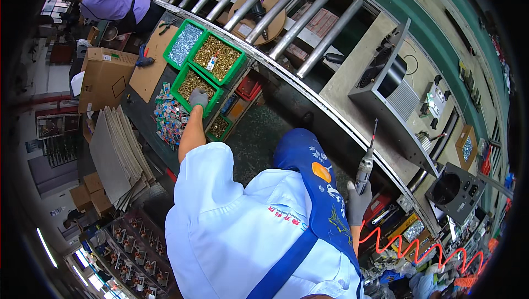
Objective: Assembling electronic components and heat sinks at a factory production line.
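Observation:
My left hand [199, 99], in a grey glove, reaches into the near green bin [215, 106] of brass-coloured screws [193, 82]. Its fingers look bunched together at the screws, and whatever they hold is too small to make out. On the other side, my right hand [359, 202], also gloved in grey, is wrapped around a power screwdriver [364, 171] whose long bit points up and away from me. Near that tool stands a grey metal chassis [380, 101] with a black round part and a finned heatsink inside it, on the roller line.
Two more green bins, one of silver screws [185, 44] and one of brass ones [217, 56], adjoin the near bin. Small packets [169, 114] lie beside them. Metal rollers [278, 12] run along the far side. An orange coiled hose [416, 248] hangs at right. A person [118, 1] stands far left.

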The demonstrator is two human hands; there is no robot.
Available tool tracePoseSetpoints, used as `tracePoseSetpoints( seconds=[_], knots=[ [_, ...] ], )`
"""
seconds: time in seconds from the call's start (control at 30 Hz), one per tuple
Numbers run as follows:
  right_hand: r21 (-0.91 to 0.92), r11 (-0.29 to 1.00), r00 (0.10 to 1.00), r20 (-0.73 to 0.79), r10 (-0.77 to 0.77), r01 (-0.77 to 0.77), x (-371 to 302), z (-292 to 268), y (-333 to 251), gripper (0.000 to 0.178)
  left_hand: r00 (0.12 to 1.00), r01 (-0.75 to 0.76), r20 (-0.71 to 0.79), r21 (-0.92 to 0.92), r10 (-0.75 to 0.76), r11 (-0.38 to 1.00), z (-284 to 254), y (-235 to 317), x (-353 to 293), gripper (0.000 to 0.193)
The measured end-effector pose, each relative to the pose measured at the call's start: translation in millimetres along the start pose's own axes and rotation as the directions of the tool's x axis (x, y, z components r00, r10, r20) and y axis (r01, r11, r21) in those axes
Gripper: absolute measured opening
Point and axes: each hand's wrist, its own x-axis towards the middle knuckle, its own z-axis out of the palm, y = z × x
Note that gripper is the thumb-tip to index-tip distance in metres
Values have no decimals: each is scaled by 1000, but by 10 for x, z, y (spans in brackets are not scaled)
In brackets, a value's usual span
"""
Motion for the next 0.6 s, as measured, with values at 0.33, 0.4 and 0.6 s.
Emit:
tracePoseSetpoints(
  seconds=[0.33, 0.4, 0.6],
  knots=[
    [-12, 998, 998, -39, 57, -58, -314, -41, 164, 27, 967, -250, 141, 331, 214, 910, 121, 153, 124, 35],
    [-138, 989, 998, -45, 40, -46, -333, -39, 152, 28, 967, -253, 81, 393, 241, 884, 74, 197, 23, 39],
    [23, 996, 984, -154, 94, -91, -513, 25, 242, 31, 748, -604, -380, -52, 544, 795, 164, 1073, -889, 15]
  ],
)
